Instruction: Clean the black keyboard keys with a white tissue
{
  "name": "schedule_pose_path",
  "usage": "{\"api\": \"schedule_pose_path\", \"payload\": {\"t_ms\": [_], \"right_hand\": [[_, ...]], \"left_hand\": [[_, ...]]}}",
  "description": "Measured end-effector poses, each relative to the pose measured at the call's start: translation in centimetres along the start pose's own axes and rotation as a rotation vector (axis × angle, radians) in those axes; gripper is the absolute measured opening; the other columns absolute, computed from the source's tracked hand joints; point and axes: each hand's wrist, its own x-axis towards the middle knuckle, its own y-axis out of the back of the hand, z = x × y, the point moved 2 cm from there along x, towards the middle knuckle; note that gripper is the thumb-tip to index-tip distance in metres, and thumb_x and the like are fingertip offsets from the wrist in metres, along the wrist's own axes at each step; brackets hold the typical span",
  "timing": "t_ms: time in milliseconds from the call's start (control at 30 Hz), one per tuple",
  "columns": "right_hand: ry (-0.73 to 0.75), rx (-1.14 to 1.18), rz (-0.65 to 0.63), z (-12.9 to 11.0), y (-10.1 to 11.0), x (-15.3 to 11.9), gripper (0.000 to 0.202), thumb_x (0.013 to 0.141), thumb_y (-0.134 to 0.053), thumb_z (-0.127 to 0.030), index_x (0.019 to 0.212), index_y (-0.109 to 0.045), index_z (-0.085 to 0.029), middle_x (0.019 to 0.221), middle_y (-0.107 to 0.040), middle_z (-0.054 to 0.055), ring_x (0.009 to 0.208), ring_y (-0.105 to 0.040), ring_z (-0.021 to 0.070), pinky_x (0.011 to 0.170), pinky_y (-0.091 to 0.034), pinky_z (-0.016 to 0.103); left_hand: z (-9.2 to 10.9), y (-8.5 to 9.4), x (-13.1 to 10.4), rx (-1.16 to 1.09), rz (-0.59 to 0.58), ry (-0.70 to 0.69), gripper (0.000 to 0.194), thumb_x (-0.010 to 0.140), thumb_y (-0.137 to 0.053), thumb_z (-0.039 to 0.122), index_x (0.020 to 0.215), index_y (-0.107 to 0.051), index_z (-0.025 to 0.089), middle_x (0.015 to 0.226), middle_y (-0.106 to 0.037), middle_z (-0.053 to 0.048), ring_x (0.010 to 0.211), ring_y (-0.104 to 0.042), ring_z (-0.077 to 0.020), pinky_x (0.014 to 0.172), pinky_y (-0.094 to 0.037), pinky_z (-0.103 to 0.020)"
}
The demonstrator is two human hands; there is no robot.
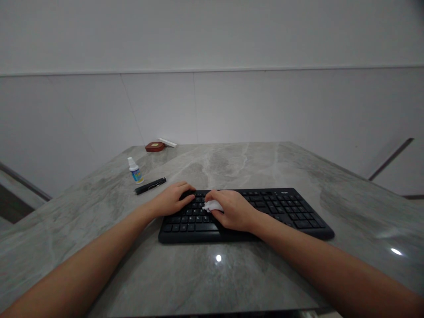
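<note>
A black computer keyboard (207, 227) lies flat on the grey marbled table, its number pad to the right. My left hand (172, 198) rests over the keyboard's upper left corner, fingers stretched out and the thumb apart from them on the keys. Pinched in my right hand (236, 212) is a crumpled white tissue (213, 206); its tip touches or hovers just over the left-middle keys, I cannot tell which. My right palm and wrist cover some of the middle keys. Part of the tissue is hidden inside my fingers.
Left of the keyboard lies a black pen (150, 186), with a small white spray bottle (135, 171) bearing a blue label upright behind it. A reddish-brown case (154, 146) and a flat white object (168, 142) sit at the table's back edge, near the pale wall (232, 106).
</note>
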Motion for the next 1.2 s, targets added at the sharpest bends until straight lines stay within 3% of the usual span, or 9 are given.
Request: {"api": "schedule_pose_path", "payload": {"t_ms": [767, 1033, 1200], "right_hand": [[0.001, 0.001, -0.013, -0.16, 0.19, 0.10, 0.025, 0.083, -0.055, -0.015, 0.107, -0.056, -0.016, 0.098, -0.068, 0.008, 0.090, -0.064, 0.0213, 0.081, -0.047, 0.033], [-0.061, -0.001, 0.024, 0.16, 0.05, 0.11, 0.026, 0.082, -0.055, -0.014, 0.107, -0.055, -0.016, 0.098, -0.068, 0.009, 0.089, -0.063, 0.0218, 0.080, -0.047, 0.034], [0.019, 0.033, -0.035, -0.36, 0.12, 0.08, 0.026, 0.081, -0.056, -0.014, 0.107, -0.056, -0.018, 0.098, -0.068, 0.007, 0.090, -0.063, 0.0206, 0.080, -0.047, 0.032]], "left_hand": [[-0.13, -0.06, -0.03, -0.009, -0.003, 0.001, 0.023, 0.096, -0.048, 0.032, 0.110, -0.061, 0.019, 0.103, -0.064, -0.007, 0.097, -0.060, -0.0213, 0.088, -0.046, -0.033], [0.17, 0.11, -0.04, -0.010, -0.003, -0.001, 0.023, 0.096, -0.047, 0.033, 0.108, -0.061, 0.019, 0.103, -0.064, -0.007, 0.097, -0.060, -0.0211, 0.088, -0.046, -0.034], [0.10, 0.04, -0.06, -0.009, 0.000, 0.000, 0.023, 0.096, -0.047, 0.032, 0.109, -0.061, 0.019, 0.103, -0.064, -0.007, 0.097, -0.060, -0.0211, 0.088, -0.046, -0.033]]}}
